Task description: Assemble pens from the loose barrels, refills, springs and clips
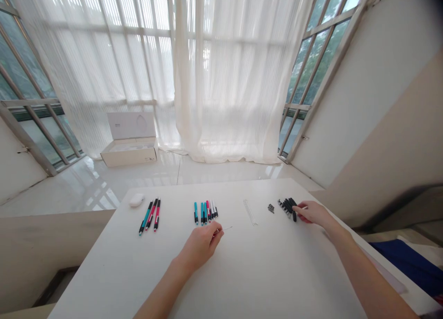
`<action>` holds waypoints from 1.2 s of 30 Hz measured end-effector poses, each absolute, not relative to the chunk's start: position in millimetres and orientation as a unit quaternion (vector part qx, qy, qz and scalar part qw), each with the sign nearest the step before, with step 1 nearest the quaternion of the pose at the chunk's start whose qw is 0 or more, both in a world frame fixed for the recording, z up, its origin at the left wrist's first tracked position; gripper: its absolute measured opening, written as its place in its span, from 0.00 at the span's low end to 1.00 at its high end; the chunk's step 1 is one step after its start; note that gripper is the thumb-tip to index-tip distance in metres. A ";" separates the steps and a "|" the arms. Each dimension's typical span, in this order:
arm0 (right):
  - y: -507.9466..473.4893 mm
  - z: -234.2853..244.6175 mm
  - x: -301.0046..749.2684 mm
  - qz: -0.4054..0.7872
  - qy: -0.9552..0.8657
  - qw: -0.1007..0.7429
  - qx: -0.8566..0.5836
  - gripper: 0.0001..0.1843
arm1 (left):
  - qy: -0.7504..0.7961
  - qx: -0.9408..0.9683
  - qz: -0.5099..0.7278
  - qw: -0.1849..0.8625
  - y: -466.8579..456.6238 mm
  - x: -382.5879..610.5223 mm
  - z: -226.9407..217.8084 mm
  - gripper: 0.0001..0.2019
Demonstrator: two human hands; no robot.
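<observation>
White, slender, fine-tipped rod (227, 228) at six o'clock, pinched in your left hand (201, 243). Your right hand (312, 214), four o'clock, touches black cylindrical pieces (287, 204) lying in a row; its grip unclear.

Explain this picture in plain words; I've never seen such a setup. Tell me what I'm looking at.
There is no machine here, only one person's two bare hands. The single picture comes from a camera worn on that person's head, looking forward and down.

On the smooth white table, from left to right, lie a small rounded white case, three slim teal or red pens with black ends, a row of teal, red and white pen barrels, some thin whitish sticks, a little heap of dark grey pieces and a cluster of black tubular pieces.

The left hand pinches a thin pale stick. The right hand has its fingers at the cluster's right side; whether they grip a piece is too small to tell.
</observation>
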State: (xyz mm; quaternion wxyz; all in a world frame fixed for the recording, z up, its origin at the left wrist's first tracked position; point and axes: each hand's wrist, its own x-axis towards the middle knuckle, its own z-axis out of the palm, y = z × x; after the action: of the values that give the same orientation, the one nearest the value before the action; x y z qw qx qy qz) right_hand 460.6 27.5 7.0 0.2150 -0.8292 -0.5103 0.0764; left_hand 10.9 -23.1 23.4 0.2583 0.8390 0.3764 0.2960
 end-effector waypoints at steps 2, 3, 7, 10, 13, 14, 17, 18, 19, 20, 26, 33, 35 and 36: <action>25.6 13.1 461.6 0.119 -0.504 0.217 -0.827 0.13 | 0.376 0.838 0.298 0.261 -23.4 11.4 23.3 0.09; 24.7 17.9 460.9 0.138 -0.502 0.216 -0.826 0.13 | 0.376 0.836 0.301 0.263 -23.4 11.7 23.3 0.09; 18.6 49.2 429.8 0.150 -0.478 0.292 -0.815 0.14 | 0.374 0.821 0.320 0.292 -22.8 13.3 22.3 0.10; 9.0 72.5 365.5 0.262 -0.527 0.403 -0.701 0.18 | 0.376 0.803 0.335 0.320 -22.9 16.0 20.0 0.10; -2.2 76.7 286.8 0.467 -0.619 0.355 -0.522 0.20 | 0.386 0.783 0.350 0.340 -23.7 19.2 17.5 0.09; -5.4 73.3 263.4 0.523 -0.628 0.325 -0.476 0.20 | 0.388 0.777 0.355 0.345 -23.9 20.0 17.1 0.09; -11.3 55.4 212.8 0.611 -0.601 0.311 -0.411 0.20 | 0.390 0.766 0.368 0.354 -23.5 20.4 17.4 0.10; -12.3 49.4 202.7 0.618 -0.585 0.330 -0.408 0.18 | 0.391 0.763 0.371 0.356 -23.1 20.0 17.9 0.11; -12.9 44.2 195.4 0.619 -0.571 0.350 -0.410 0.17 | 0.394 0.760 0.373 0.358 -22.5 19.5 18.5 0.12; -13.2 40.4 190.5 0.616 -0.560 0.370 -0.412 0.17 | 0.398 0.757 0.373 0.359 -22.0 19.1 19.1 0.13; -4.2 42.8 205.2 0.560 -0.527 0.489 -0.411 0.18 | 0.394 0.756 0.356 0.383 -24.4 20.8 22.0 0.11; 24.8 22.2 284.2 0.270 -0.536 0.467 -0.649 0.16 | 0.372 0.682 0.421 0.468 -20.1 20.2 19.9 0.10; 27.0 10.8 294.6 0.152 -0.572 0.378 -0.712 0.12 | 0.360 0.647 0.445 0.504 -16.2 18.9 19.5 0.12; 27.2 6.1 296.5 0.112 -0.587 0.335 -0.728 0.12 | 0.357 0.633 0.450 0.519 -14.7 18.1 20.0 0.13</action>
State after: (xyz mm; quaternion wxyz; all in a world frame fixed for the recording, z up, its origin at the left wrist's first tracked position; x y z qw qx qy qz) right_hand 296.5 27.2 6.1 0.3351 -0.7285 -0.5870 0.1116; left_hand 18.1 -14.7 20.0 0.5186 0.6333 0.3569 0.4501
